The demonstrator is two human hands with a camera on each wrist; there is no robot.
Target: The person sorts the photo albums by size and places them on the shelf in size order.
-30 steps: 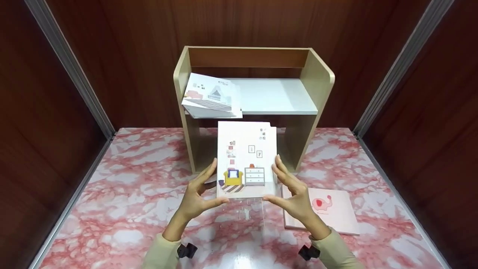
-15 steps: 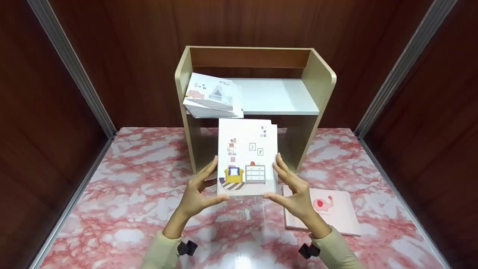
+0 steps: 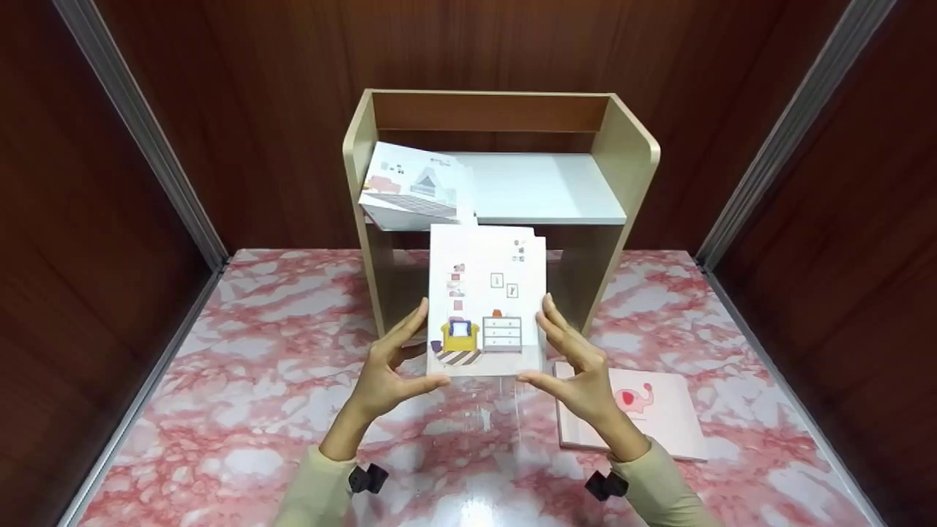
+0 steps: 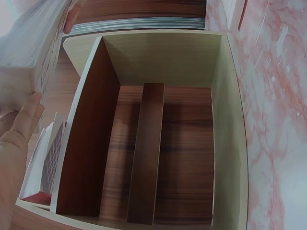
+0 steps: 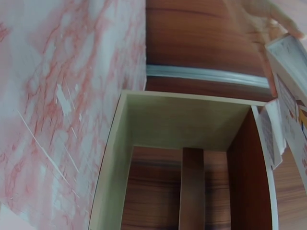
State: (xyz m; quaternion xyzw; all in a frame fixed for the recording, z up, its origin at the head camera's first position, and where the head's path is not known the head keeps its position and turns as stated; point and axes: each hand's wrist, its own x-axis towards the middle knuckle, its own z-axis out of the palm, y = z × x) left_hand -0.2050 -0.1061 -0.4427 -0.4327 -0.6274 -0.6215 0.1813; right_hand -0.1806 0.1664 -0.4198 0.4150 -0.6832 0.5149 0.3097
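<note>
Between my two hands is a small stack of white picture books (image 3: 483,293), the top cover printed with a yellow armchair and a grey dresser. A second book peeks out along its right edge. My left hand (image 3: 384,369) grips the left side, thumb on the lower edge. On the right side my right hand (image 3: 582,366) holds it the same way. The stack is raised in front of a wooden bookshelf (image 3: 633,146). Several white books (image 3: 417,183) lean at the left end of its upper board (image 3: 542,190). In the left wrist view, fingers (image 4: 26,115) touch the stack's edge.
A pink book (image 3: 662,417) with a red elephant lies on the red-and-white marbled table (image 3: 256,410), beside my right forearm. Dark wood panels (image 3: 483,44) enclose the back and sides, with metal rails (image 3: 139,132) in the corners. Below the upper board is an open lower compartment (image 4: 187,158).
Both hands have lifted the stack slightly upward and forward, so its top edge now overlaps the front of the upper board. The leaning books and the pink book have stayed put.
</note>
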